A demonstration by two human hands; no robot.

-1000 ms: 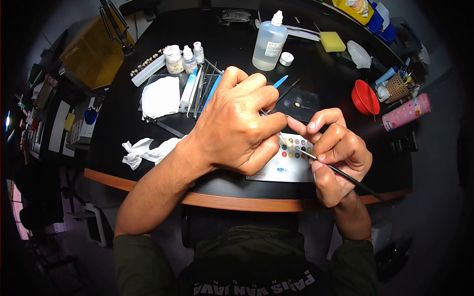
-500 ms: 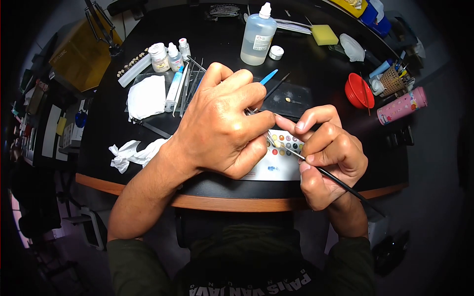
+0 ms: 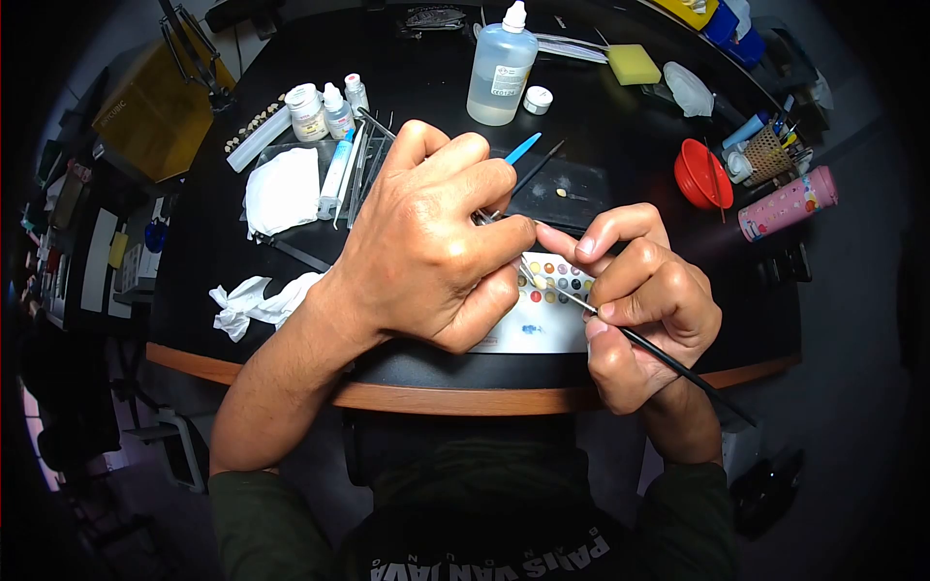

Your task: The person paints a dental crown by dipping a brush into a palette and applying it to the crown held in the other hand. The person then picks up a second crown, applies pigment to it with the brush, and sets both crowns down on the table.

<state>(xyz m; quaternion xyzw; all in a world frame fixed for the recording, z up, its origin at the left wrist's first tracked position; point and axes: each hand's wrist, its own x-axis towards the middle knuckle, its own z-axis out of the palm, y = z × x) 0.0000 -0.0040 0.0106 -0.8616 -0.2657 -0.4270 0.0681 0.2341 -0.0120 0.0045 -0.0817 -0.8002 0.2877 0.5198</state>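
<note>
My right hand (image 3: 654, 305) pinches a thin paintbrush (image 3: 683, 373) by its metal neck. Its black handle slopes down to the right, and its fine tip points left toward my other hand. My left hand (image 3: 441, 242), seen from the back, is closed around a slim metal tool (image 3: 526, 267) like tweezers, mostly hidden by the fingers. A tiny pale piece seems to be at the tool's end, too small to make out. The index fingers of both hands meet or nearly meet. Under them lies a white palette card (image 3: 557, 334) with rows of coloured dots.
Behind my left hand are a folded white tissue (image 3: 283, 192), small bottles (image 3: 308, 114) and a blue-and-white syringe-like tube (image 3: 336, 177). Farther back stand a large clear bottle (image 3: 502, 77) and a small white jar (image 3: 538, 100). To the right are a red bowl (image 3: 699, 174) and a pink flask (image 3: 787, 203).
Both hands keep almost the same pose, with the brush tip still by the left fingers. The whole scene has shifted very slightly left in view.
</note>
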